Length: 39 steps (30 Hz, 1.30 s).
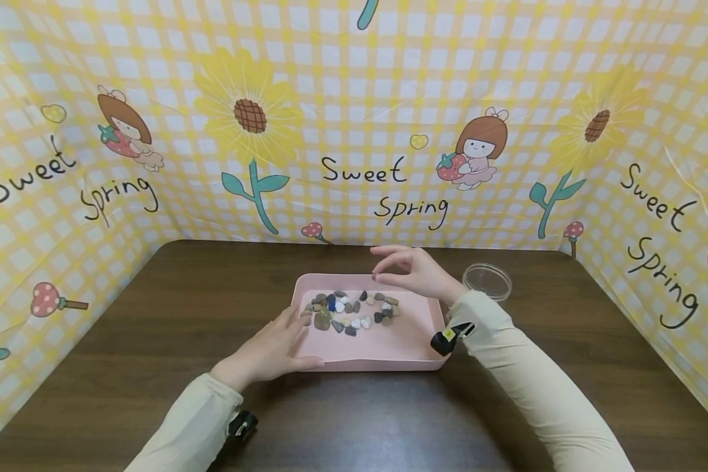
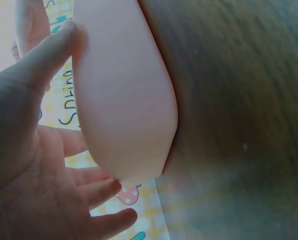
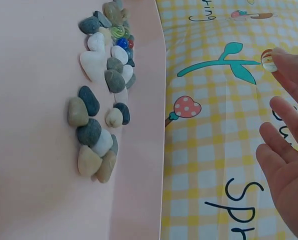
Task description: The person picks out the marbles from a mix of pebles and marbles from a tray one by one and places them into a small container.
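My right hand [image 1: 415, 272] is raised over the back of a pink tray [image 1: 383, 347]. Between its thumb and index finger it pinches a clear glass marble [image 3: 269, 60] with an orange-red swirl, while its other fingers stay apart. Across the tray's front left corner my left hand [image 1: 268, 347] is spread, its thumb by the front rim and its fingers at the left side. Inside the tray lie many pebbles [image 3: 93, 65] in grey, white and tan. Among them sit a green marble [image 3: 117, 32], a blue marble [image 3: 122, 43] and a red marble [image 3: 131, 44].
A round clear dish [image 1: 487, 283] stands on the brown table [image 1: 354, 419], right of the tray and behind my right wrist. Yellow checked cloth [image 1: 354, 98] with flowers and lettering walls in the back and both sides.
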{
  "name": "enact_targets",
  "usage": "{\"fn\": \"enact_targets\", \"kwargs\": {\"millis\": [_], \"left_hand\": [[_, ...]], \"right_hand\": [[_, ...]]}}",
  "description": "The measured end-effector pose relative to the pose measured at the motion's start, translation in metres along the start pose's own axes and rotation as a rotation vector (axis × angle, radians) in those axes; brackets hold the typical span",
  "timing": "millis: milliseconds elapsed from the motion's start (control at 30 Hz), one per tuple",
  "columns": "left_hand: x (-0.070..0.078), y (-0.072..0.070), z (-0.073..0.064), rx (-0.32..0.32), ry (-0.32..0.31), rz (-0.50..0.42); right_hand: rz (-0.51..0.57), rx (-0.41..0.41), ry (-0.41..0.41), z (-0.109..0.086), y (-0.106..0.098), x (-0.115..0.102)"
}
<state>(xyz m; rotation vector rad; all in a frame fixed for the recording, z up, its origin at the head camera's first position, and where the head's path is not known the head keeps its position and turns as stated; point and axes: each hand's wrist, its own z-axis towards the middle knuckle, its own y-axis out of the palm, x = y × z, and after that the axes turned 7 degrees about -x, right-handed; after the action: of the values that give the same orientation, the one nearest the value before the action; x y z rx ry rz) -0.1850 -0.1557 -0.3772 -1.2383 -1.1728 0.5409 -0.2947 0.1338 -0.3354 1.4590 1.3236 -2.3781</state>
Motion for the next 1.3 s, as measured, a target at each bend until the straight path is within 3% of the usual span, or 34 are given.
{"fn": "enact_targets", "kwargs": {"millis": [533, 1033, 1300], "left_hand": [[-0.001, 0.001, 0.0, 0.004, 0.005, 0.007], [0.0, -0.001, -0.001, 0.002, 0.007, 0.002], [0.001, -0.001, -0.001, 0.01, 0.011, 0.004]], "right_hand": [[-0.019, 0.066, 0.018, -0.025, -0.017, 0.004], [0.008, 0.126, 0.098, -0.047, -0.028, 0.005], [0.017, 0.161, 0.08, -0.058, -0.033, 0.012]]}}
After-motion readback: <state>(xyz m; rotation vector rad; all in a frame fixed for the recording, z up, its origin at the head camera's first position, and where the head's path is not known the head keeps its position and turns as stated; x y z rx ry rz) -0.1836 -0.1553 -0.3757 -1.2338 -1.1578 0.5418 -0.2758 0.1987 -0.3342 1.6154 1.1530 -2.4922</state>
